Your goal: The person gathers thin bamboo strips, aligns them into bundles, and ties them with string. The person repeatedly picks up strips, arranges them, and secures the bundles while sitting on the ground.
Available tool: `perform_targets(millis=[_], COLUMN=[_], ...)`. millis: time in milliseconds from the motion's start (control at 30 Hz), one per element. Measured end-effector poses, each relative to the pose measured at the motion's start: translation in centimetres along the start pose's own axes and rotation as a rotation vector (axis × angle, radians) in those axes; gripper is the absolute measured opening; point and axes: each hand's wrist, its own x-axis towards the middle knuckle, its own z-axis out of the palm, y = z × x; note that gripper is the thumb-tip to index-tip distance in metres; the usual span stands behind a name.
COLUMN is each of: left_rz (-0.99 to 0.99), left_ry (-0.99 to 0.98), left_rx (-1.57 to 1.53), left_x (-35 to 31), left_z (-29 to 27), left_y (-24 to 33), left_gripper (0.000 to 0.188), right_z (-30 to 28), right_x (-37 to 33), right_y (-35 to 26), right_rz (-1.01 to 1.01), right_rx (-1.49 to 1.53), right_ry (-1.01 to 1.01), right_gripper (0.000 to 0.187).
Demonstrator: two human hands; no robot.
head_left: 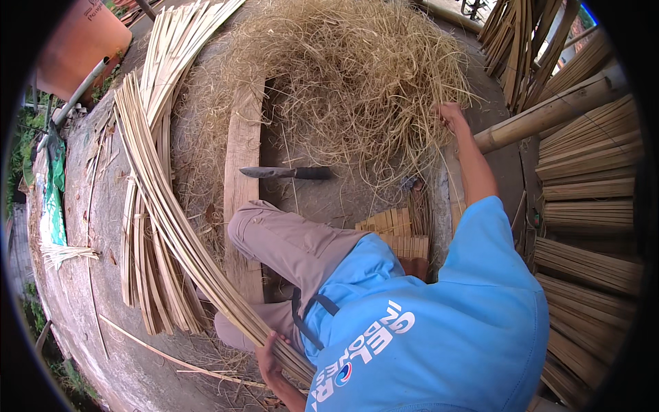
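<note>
My left hand (270,355) is closed round the lower end of a long bundle of thin bamboo strips (180,218), which runs past my knee toward the far left. My right arm is stretched out to the far right. There my right hand (450,117) is closed at the edge of a large heap of curly bamboo shavings (336,75); what its fingers hold is too small to make out. A knife (285,173) with a dark handle lies with its blade tip on a wooden plank (241,158), in front of my knees.
More bamboo strips (147,268) lie spread on the concrete floor (75,288) to the left. Stacked strip bundles (587,213) and a thick bamboo pole (549,113) stand at the right. Short cut pieces (395,223) sit beside my hip. An orange container (82,51) is at the far left.
</note>
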Motion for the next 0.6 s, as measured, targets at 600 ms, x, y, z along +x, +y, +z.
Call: perform_targets(millis=[600], left_rz=[0.044], left_ry=[-0.015], left_rx=[-0.009], left_x=[-0.4], left_z=[0.4], left_y=[0.0], left_gripper=[0.028], right_z=[-17.7], right_x=[-29.3], right_y=[-27.6], right_rz=[-1.172], right_rx=[0.561], right_ry=[0.601], right_gripper=[0.032])
